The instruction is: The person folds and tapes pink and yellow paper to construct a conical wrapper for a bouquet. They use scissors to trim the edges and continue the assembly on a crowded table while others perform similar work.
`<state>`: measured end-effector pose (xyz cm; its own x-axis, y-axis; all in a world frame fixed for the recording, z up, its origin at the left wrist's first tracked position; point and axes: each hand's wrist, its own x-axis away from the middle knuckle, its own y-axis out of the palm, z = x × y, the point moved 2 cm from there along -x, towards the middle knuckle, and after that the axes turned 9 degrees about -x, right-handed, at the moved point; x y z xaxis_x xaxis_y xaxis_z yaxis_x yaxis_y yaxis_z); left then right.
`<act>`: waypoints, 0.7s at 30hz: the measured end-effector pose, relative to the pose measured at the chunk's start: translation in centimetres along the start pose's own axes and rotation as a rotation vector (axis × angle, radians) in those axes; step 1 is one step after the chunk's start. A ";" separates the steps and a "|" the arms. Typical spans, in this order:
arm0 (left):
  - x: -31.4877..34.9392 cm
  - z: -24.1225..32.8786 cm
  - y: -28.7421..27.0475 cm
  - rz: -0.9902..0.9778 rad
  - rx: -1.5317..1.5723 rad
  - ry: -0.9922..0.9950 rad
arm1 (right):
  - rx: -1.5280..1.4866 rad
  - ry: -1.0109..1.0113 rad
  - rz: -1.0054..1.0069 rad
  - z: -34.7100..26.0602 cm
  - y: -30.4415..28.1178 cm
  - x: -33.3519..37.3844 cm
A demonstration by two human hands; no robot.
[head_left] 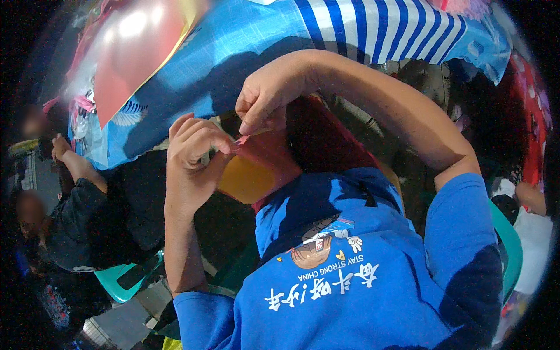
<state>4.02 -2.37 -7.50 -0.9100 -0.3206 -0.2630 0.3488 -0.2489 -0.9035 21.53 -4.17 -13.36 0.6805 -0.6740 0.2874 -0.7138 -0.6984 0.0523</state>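
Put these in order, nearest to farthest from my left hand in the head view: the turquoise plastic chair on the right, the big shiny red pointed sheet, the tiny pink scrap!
From your left hand:
1. Tiny pink scrap, right at its fingertips.
2. Big shiny red pointed sheet, ahead on the left.
3. Turquoise plastic chair, way over on the right.

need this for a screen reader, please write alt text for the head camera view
The left hand and right hand hold a small pink piece between their fingertips, above the wearer's blue T-shirt in the picture. Beyond is a blue covering, striped at right; a pinkish-red sheet is at upper left.
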 end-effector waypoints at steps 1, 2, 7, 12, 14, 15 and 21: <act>0.2 -0.1 -0.1 0.004 0.000 -0.008 | -0.017 -0.023 -0.004 0.0 0.1 -0.1; 0.5 -0.2 -0.2 0.009 0.000 -0.017 | -0.011 -0.031 0.007 0.1 0.2 -0.3; 2.3 -0.8 -0.6 0.088 0.017 -0.007 | 0.073 -0.167 0.060 -0.7 1.7 -1.0; 3.8 -1.2 -1.7 0.145 0.089 -0.007 | 0.189 -0.271 0.078 -2.0 2.4 -2.0; 4.2 -1.2 -1.8 0.131 0.112 -0.006 | 0.185 -0.247 0.079 -2.7 2.7 -2.0; 4.3 -1.2 -1.8 0.132 0.146 0.000 | 0.184 -0.254 0.083 -2.9 2.8 -2.0; 5.1 -1.9 -1.6 0.153 0.270 0.016 | 0.008 -0.274 0.048 -2.5 3.4 -3.0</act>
<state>-1.63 -1.90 -8.06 -0.8449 -0.3590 -0.3966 0.5272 -0.4332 -0.7310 16.66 -3.90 -11.68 0.6659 -0.7458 0.0203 -0.7459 -0.6650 0.0365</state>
